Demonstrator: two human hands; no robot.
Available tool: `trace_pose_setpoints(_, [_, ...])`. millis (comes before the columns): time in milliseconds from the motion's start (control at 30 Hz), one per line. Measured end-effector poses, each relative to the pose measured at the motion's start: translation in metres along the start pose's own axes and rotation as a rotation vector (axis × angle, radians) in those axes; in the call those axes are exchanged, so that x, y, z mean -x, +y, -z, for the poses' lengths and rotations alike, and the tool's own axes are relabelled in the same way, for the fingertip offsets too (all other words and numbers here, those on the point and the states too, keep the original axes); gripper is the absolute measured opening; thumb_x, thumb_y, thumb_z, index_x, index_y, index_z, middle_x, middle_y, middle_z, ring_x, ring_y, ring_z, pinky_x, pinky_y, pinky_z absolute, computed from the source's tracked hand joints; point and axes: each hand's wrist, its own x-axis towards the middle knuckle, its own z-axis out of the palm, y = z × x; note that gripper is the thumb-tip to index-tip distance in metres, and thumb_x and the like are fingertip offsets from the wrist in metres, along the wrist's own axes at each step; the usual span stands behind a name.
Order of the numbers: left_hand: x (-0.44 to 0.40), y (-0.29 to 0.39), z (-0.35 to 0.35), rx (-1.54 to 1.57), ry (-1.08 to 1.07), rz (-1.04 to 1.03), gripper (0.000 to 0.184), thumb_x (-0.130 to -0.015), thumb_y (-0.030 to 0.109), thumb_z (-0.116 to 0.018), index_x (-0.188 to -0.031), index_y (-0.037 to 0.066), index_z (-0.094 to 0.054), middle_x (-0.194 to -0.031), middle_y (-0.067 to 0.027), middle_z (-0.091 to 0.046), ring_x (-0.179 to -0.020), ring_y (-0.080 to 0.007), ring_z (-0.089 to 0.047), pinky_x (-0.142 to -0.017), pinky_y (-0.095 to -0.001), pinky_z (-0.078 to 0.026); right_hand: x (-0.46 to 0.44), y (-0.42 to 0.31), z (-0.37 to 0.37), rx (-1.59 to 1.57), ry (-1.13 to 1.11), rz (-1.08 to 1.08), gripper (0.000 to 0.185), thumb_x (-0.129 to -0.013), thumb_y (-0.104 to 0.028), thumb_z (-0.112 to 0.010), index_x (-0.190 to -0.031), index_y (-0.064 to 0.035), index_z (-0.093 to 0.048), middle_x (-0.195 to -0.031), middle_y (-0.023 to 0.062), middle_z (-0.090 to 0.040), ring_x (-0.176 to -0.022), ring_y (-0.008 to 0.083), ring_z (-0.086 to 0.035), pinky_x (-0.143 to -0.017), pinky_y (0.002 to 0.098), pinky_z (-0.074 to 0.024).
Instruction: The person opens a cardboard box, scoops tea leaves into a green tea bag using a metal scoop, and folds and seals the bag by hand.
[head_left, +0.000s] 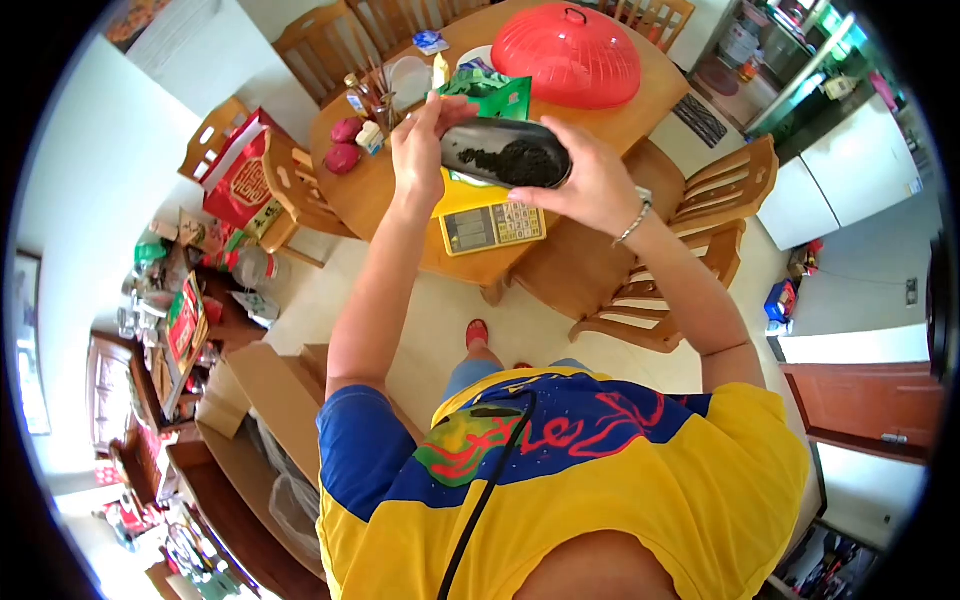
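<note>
A black oval tray (480, 137) with dark loose leaves or powder in it is held up above the table's near edge. My left hand (422, 150) grips its left end. Its right end is in my right hand (590, 178), thumb along the lower rim and fingers at the top. Under the tray stands a yellow scale (495, 228) with a display and number keys. Just behind the tray lies a green bag (505, 95), partly hidden by it.
The round wooden table (355, 205) also bears a red mesh food cover (566, 55), dark red fruits (342, 158), small bottles and a clear lid (410, 80). Wooden chairs (725, 185) surround it. An open cardboard box (270, 390) stands on the floor at left.
</note>
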Motion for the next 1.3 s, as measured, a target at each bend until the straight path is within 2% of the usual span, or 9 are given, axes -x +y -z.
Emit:
trace_pose_setpoints(200, [-0.089, 0.021, -0.013, -0.167, -0.353, 0.087, 0.05, -0.102, 0.039, -0.044, -0.11, -0.006, -0.064, -0.107, -0.0167, -0.069, -0.104, -0.0227, -0.065, -0.099, -0.0343, -0.045, -0.064, 0.013, 0.022, 0.008, -0.044, -0.131, 0.077, -0.063, -0.045, -0.086, -0.115, 0.0049, -0.059, -0.099, 0.0195, -0.067, -0.092, 0.033, -0.067, -0.084, 0.0394, -0.0524])
trace_pose_setpoints(267, [-0.116, 0.02, -0.015, -0.193, -0.414, 0.133, 0.052, -0.102, 0.041, -0.044, -0.11, -0.006, -0.065, -0.107, -0.0163, -0.069, -0.104, -0.0226, -0.065, -0.099, -0.0345, -0.045, -0.083, 0.014, 0.029, 0.172, -0.148, -0.209, 0.07, -0.068, -0.034, -0.087, -0.118, 0.0045, -0.058, -0.102, 0.0166, -0.069, -0.093, 0.0239, -0.069, -0.084, 0.0336, -0.0533])
trace_pose_setpoints(300, [-0.125, 0.017, -0.014, -0.215, -0.461, 0.123, 0.053, -0.102, 0.042, -0.043, -0.11, -0.005, -0.065, -0.108, -0.0164, -0.069, -0.103, -0.0227, -0.065, -0.099, -0.0345, -0.045, -0.087, 0.016, 0.028, 0.18, -0.14, -0.221, 0.07, -0.068, -0.034, -0.087, -0.118, 0.0045, -0.058, -0.102, 0.0166, -0.069, -0.093, 0.0239, -0.069, -0.084, 0.0336, -0.0533])
trace_pose_setpoints(367, [-0.145, 0.007, -0.009, -0.244, -0.547, 0.122, 0.056, -0.102, 0.044, -0.042, -0.111, -0.006, -0.065, -0.109, -0.0176, -0.069, -0.105, -0.0229, -0.065, -0.1, -0.0346, -0.045, -0.096, 0.024, 0.024, 0.246, -0.154, -0.221, 0.078, -0.061, -0.05, -0.085, -0.107, 0.0072, -0.062, -0.093, 0.0217, -0.068, -0.086, 0.0346, -0.067, -0.079, 0.0399, -0.0531])
trace_pose_setpoints(567, [-0.172, -0.009, -0.003, -0.321, -0.688, 0.138, 0.066, -0.104, 0.049, -0.029, -0.116, -0.006, -0.064, -0.114, -0.016, -0.068, -0.108, -0.0209, -0.061, -0.103, -0.0336, -0.042, -0.12, 0.024, 0.027, 0.34, -0.268, -0.286, 0.068, -0.063, -0.045, -0.085, -0.108, 0.0013, -0.064, -0.09, 0.0169, -0.07, -0.081, 0.0301, -0.068, -0.076, 0.036, -0.0533])
trace_pose_setpoints(900, [-0.183, -0.017, -0.005, -0.374, -0.713, 0.206, 0.073, -0.104, 0.053, -0.02, -0.12, -0.003, -0.063, -0.119, -0.0138, -0.066, -0.114, -0.0214, -0.057, -0.109, -0.0342, -0.036, -0.142, 0.029, 0.036, 0.43, -0.419, -0.32, 0.06, -0.064, -0.042, -0.084, -0.103, 0.0001, -0.066, -0.084, 0.0165, -0.069, -0.075, 0.0298, -0.067, -0.072, 0.036, -0.0525])
trace_pose_setpoints(967, [-0.185, -0.019, -0.004, -0.37, -0.726, 0.191, 0.071, -0.104, 0.052, -0.02, -0.121, -0.003, -0.063, -0.12, -0.0137, -0.066, -0.116, -0.0222, -0.057, -0.111, -0.0352, -0.035, -0.141, 0.033, 0.035, 0.389, -0.346, -0.276, 0.058, -0.06, -0.047, -0.084, -0.085, 0.0025, -0.068, -0.071, 0.0182, -0.066, -0.07, 0.032, -0.067, -0.069, 0.0401, -0.0527])
trace_pose_setpoints(1200, [-0.179, -0.012, -0.006, -0.424, -0.741, 0.161, 0.069, -0.105, 0.049, -0.021, -0.12, -0.004, -0.063, -0.12, -0.013, -0.066, -0.116, -0.0228, -0.058, -0.11, -0.0368, -0.036, -0.135, 0.034, 0.034, 0.396, -0.331, -0.293, 0.058, -0.059, -0.048, -0.084, -0.082, 0.0027, -0.067, -0.069, 0.0179, -0.066, -0.068, 0.0321, -0.067, -0.068, 0.04, -0.0529])
trace_pose_setpoints(1300, [-0.182, -0.013, -0.005, -0.343, -0.771, 0.181, 0.054, -0.104, 0.04, -0.035, -0.121, -0.003, -0.063, -0.121, -0.0117, -0.065, -0.116, -0.0223, -0.058, -0.109, -0.0357, -0.037, -0.133, 0.035, 0.034, 0.437, -0.315, -0.3, 0.059, -0.059, -0.049, -0.083, -0.082, 0.0034, -0.067, -0.069, 0.0184, -0.066, -0.068, 0.0324, -0.067, -0.067, 0.0406, -0.0528])
